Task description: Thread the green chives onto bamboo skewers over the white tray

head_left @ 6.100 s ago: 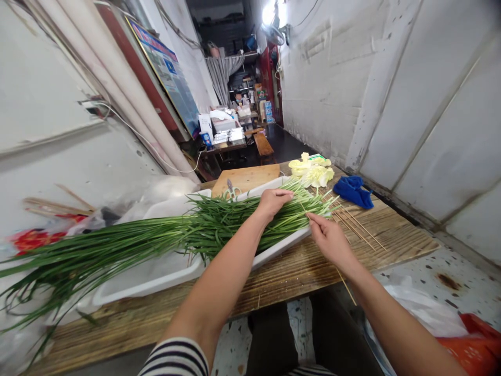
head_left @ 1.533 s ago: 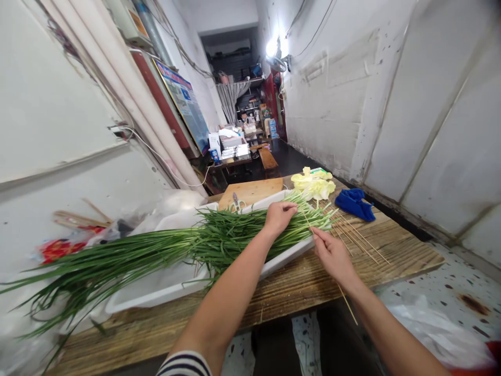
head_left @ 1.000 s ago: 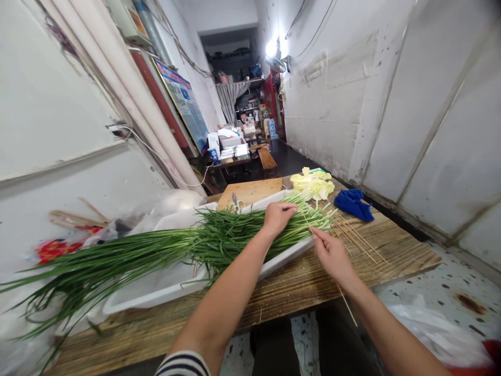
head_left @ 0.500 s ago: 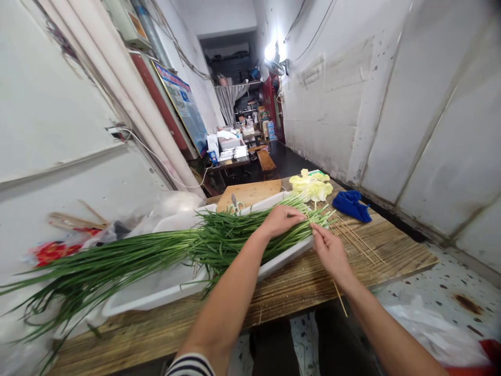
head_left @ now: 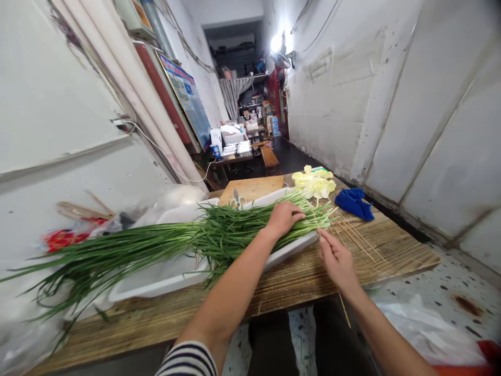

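Observation:
A heap of green garlic chives (head_left: 230, 230) lies in a long white tray (head_left: 156, 287), pale stem ends pointing right. My left hand (head_left: 286, 218) rests on the chives near the stem ends, its fingers curled round some stems; the fingertips are partly hidden. At the tray's right end, my right hand (head_left: 337, 259) pinches a thin bamboo skewer (head_left: 344, 309). The skewer's upper part crosses the pale stems, while its lower end sticks out below my wrist. Whether any stem is threaded on it I cannot make out.
Several loose skewers (head_left: 358, 237) lie on the wooden table (head_left: 399, 256) to the right. Pale cabbage leaves (head_left: 313, 183) and a blue cloth (head_left: 354, 203) sit behind them. Scissors (head_left: 237, 199) lie by a cutting board (head_left: 250, 188). Plastic bags (head_left: 176, 196) crowd the left.
My left hand has drawn back leftward from the skewer's upper part onto the chives. My right hand, still pinching the skewer, has shifted slightly right and down. The view has shifted a little.

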Motion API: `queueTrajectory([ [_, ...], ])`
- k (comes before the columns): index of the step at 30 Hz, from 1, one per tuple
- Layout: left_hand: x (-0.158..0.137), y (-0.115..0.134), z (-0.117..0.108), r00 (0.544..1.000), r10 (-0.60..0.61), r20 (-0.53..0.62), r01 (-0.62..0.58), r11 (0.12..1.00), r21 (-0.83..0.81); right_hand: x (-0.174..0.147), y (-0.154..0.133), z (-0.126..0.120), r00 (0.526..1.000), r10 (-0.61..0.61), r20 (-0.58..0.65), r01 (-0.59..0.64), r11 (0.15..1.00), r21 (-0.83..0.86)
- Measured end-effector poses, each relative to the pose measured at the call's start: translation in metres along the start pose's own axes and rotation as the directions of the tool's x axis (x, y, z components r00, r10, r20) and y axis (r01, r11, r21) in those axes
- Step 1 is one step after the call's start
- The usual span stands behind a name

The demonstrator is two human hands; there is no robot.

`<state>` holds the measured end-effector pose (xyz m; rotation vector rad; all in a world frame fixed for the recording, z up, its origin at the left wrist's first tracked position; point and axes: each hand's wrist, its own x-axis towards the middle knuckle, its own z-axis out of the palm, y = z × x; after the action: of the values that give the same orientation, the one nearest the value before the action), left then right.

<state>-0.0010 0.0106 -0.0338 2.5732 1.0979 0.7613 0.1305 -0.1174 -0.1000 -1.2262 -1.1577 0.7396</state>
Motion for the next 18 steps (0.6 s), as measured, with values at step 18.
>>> queueTrajectory([
  [18, 0.006, -0.011, 0.001, 0.945, -0.312, -0.097, 0.257, 0.892, -0.372, 0.035, -0.003, -0.004, 0.985, 0.024, 0.169, -0.021, 1.000, -0.020],
])
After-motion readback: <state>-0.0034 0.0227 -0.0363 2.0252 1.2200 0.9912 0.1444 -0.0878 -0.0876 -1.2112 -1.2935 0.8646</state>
